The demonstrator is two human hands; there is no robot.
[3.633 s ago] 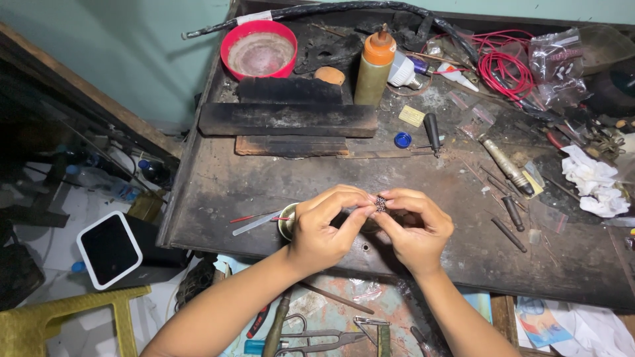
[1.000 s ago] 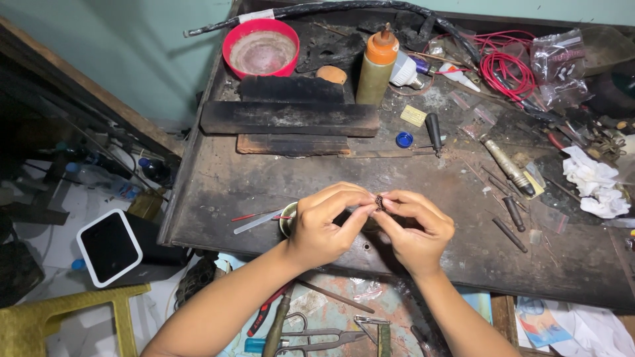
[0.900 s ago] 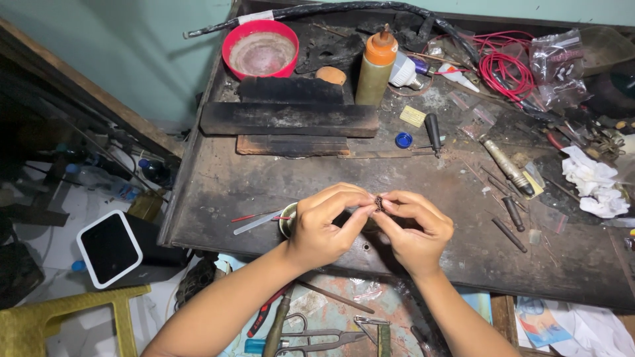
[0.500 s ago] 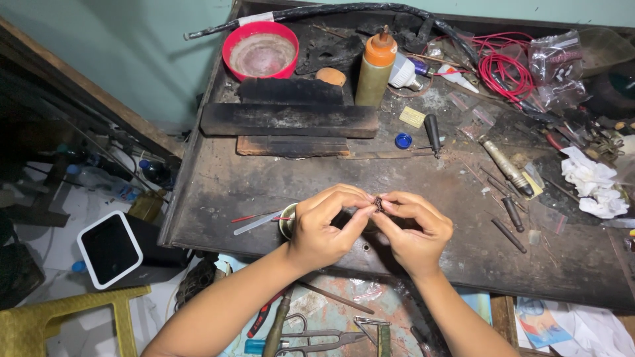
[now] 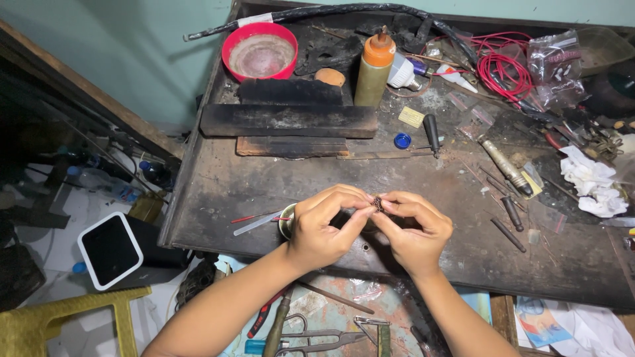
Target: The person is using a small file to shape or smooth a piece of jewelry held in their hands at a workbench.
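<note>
I read the small dark beaded ring-shaped piece (image 5: 378, 203) as pinched between both hands, above the near half of the dark, stained metal-topped bench (image 5: 218, 185). The left hand (image 5: 324, 228) closes thumb and forefinger on the piece from the left; the right hand (image 5: 413, 228) closes on it from the right. Both grips are clenched on the same piece, fingertips meeting at it, so the piece lies at the midpoint and neither hand is nearer.

The piece is too small for me to tell its long axis. The line between the two grips runs roughly left to right, parallel to the near bench edge.

Clearances:
- Just left of the left hand, partly hidden behind it, I see a small round pale metal cup (image 5: 287, 221), with a thin flat grey metal strip (image 5: 256, 223) and a thin red rod (image 5: 248, 217) lying beside it.
- Right of the right hand, several dark metal punches (image 5: 510, 213) lie on the bench, well apart from the hands.
- Beyond the hands, the bench is bare up to the long charred black blocks (image 5: 288, 121).
- The near bench edge runs just under the wrists; below it, an open tray holds pliers and shears (image 5: 317, 340).
</note>
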